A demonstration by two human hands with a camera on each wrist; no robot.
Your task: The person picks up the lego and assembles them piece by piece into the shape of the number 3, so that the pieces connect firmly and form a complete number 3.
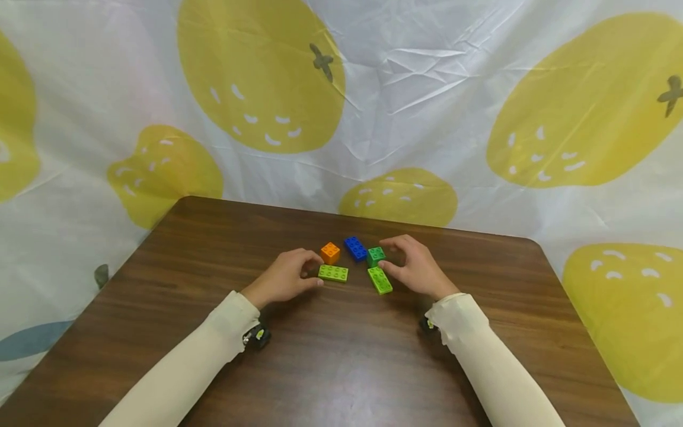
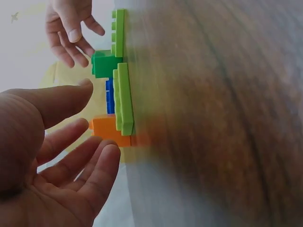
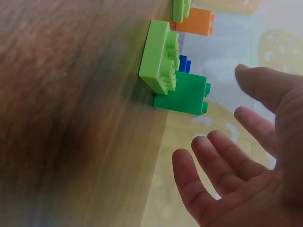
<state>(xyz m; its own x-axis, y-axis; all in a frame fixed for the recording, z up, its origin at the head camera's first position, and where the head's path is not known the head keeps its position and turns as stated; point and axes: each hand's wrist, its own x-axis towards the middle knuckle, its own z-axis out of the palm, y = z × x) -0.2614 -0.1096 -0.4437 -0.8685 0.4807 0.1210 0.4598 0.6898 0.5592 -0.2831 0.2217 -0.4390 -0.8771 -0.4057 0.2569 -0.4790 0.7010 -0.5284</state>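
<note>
Several toy building bricks lie in a loose cluster on the table. My left hand [image 1: 290, 274], fingers relaxed and holding nothing, is just left of an orange brick [image 1: 330, 253] and a flat lime green brick [image 1: 333, 273]. On the other side, my right hand [image 1: 415, 265] hovers with spread fingers beside a dark green brick [image 1: 376, 255] and a second lime green brick [image 1: 380, 280]. Behind these lies a blue brick [image 1: 355, 248]. The right wrist view shows bare space between the right thumb and the dark green brick [image 3: 184, 92].
The brown wooden table [image 1: 341, 362] has rounded far corners. A white cloth [image 1: 368, 112] printed with yellow fruit hangs right behind its far edge. Each wrist carries a small dark camera, the left one [image 1: 258, 335] below the sleeve cuff.
</note>
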